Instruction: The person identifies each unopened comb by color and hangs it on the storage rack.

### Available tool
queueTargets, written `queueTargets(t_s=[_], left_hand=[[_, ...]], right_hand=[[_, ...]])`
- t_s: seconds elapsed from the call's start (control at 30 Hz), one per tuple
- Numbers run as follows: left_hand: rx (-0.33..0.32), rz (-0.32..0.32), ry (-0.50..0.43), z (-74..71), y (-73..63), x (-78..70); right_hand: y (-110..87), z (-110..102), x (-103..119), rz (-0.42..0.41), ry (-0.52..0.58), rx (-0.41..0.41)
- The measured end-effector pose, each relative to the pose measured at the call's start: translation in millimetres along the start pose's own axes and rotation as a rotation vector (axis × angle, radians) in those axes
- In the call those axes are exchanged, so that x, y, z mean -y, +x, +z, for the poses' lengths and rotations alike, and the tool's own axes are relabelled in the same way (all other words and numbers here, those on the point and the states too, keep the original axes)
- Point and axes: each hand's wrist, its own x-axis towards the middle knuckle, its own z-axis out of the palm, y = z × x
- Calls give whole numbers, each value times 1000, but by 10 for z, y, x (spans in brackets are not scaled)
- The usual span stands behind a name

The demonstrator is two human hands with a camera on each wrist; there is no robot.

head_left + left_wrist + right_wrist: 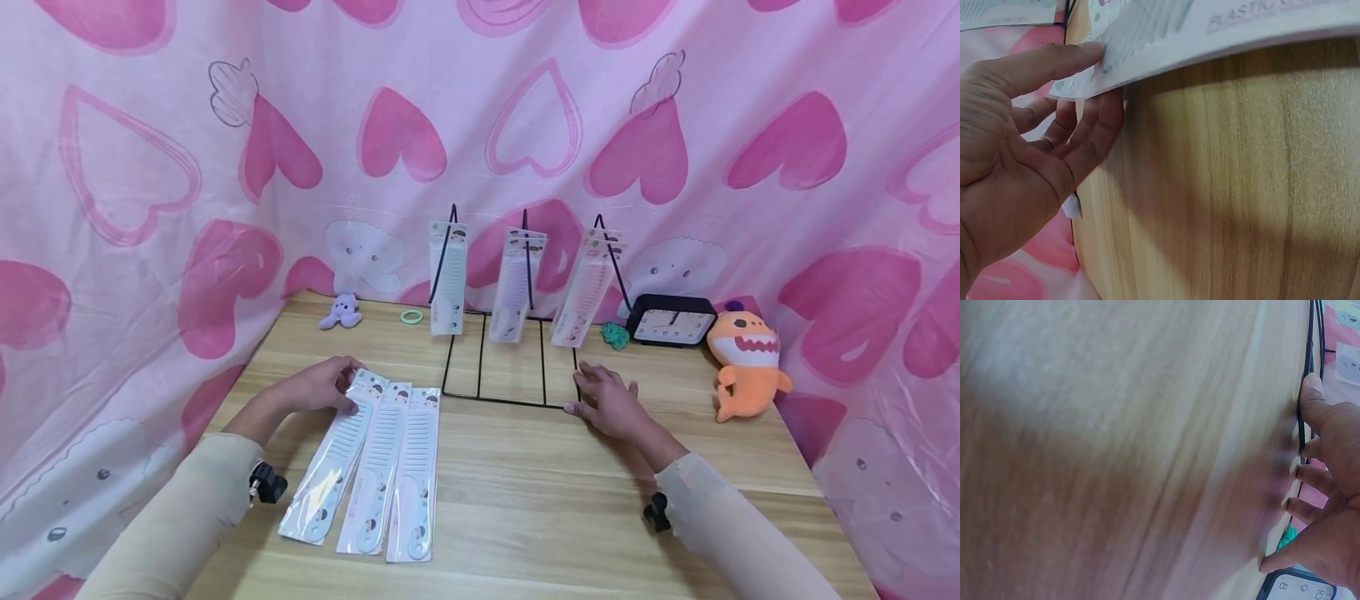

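Three packaged combs lie fanned out on the table: a left one (333,467), a middle one (377,475) and a right one (414,475). At the upper end of the left one, my left hand (322,385) pinches the packet, thumb above and fingers beneath; that end is lifted off the wood in the left wrist view. My right hand (611,404) rests at the front right corner of a black wire rack (510,403), fingers spread and thumb touching the wire. From its hooks hang packaged combs: pale green (448,283), purple (512,287) and pink (587,287).
Behind the left hand sit a purple toy (342,311) and a green ring (411,317). Right of the rack are a green hair tie (615,336), a black clock (672,321) and an orange plush shark (748,367). A pink heart-print curtain (465,117) closes the back.
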Motion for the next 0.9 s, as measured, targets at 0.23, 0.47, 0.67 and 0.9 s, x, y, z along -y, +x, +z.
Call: queueTargets(t_s=[0.23,0.47,0.67,0.9], left_hand=[[11,-18,-97,-23,-73,-25],[-7,9,-153,-64,-111,-91],[-39,58,-167,-121,-125,-222],[-102,146,-105,-261,-216,-501]], right_hand=[[-10,1,2,2,8,2],[-15,21,-17,-6,-2,-14],[-2,33,-15,7,-13,-14],[-5,35,-16,12,-8,-12]])
